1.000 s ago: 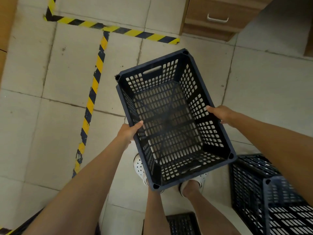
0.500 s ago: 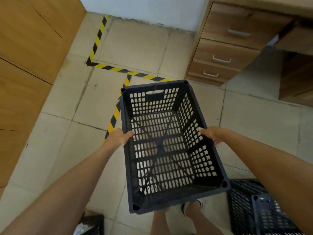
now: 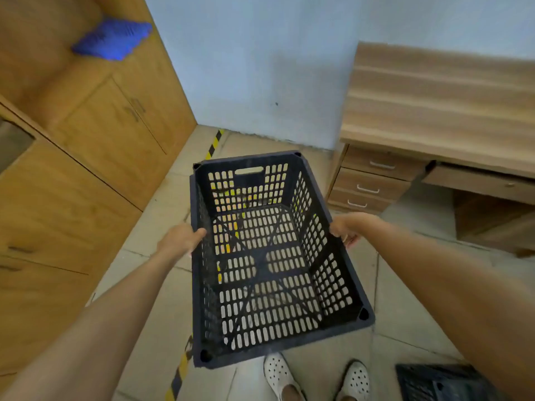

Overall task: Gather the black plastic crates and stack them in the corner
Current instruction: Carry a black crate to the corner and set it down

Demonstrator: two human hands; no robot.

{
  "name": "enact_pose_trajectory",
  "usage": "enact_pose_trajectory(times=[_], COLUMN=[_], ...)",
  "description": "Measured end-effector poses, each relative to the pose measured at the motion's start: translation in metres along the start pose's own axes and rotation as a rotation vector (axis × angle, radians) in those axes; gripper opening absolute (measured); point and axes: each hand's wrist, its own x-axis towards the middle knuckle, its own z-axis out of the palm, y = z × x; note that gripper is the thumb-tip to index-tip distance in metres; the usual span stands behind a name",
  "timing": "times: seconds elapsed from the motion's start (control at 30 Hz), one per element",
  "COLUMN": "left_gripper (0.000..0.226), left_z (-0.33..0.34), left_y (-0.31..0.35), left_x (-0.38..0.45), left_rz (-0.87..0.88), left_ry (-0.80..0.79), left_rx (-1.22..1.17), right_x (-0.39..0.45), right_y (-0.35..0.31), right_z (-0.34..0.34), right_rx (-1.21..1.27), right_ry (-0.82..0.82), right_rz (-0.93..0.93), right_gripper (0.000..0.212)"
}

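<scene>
I hold an empty black plastic crate (image 3: 272, 256) with slotted walls in the air in front of me, open side up, its short end with a handle slot pointing away. My left hand (image 3: 181, 240) grips its left long rim and my right hand (image 3: 347, 228) grips its right long rim. Another black crate (image 3: 434, 382) sits on the floor at the bottom right, mostly cut off by the frame edge. The room corner (image 3: 199, 125) lies ahead, where the wooden cabinets meet the pale wall.
Wooden cabinets (image 3: 95, 157) line the left side, with a blue object (image 3: 111, 39) on top. A wooden desk (image 3: 434, 111) with drawers (image 3: 373, 180) stands at the right. Yellow-black tape (image 3: 214, 143) runs across the tiled floor. My white shoes (image 3: 279, 374) show below the crate.
The view has tilted up and swung towards the corner; the wall, cabinets and desk top have come into view. The crate stays in both hands and is carried forward.
</scene>
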Motion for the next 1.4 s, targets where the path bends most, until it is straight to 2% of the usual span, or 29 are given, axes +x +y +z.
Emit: enact_pose_trajectory(times=[0.2, 0.37, 0.6, 0.77, 0.97, 1.1, 1.4], left_gripper=[0.038, 0.034, 0.032, 0.029, 0.027, 0.032, 0.034], left_z=[-0.065, -0.094, -0.116, -0.145, -0.177, -0.198, -0.272], left_y=[-0.007, 0.003, 0.039, 0.072, 0.096, 0.108, 0.12], left_x=[0.002, 0.023, 0.08, 0.13, 0.191, 0.238, 0.374], left_rz=[-0.019, -0.026, -0.046, -0.039, -0.046, -0.039, 0.061], left_ry=[0.047, 0.039, 0.004, -0.025, -0.028, 0.015, -0.022], left_rx=[0.06, 0.043, 0.046, 0.062, 0.019, 0.066, 0.052], right_x=[-0.04, -0.032, 0.006, 0.035, 0.067, 0.089, 0.132], right_y=[-0.048, -0.064, -0.088, -0.124, -0.171, -0.198, -0.289], right_z=[-0.032, -0.047, -0.092, -0.148, -0.212, -0.244, -0.296], right_rx=[-0.085, -0.022, -0.041, -0.13, -0.215, -0.171, -0.035], right_ry=[0.039, 0.129, 0.103, 0.177, 0.205, 0.207, 0.179], right_rz=[-0.06, -0.101, -0.099, -0.109, -0.14, -0.131, -0.09], right_gripper=[0.031, 0.01, 0.03, 0.037, 0.035, 0.032, 0.029])
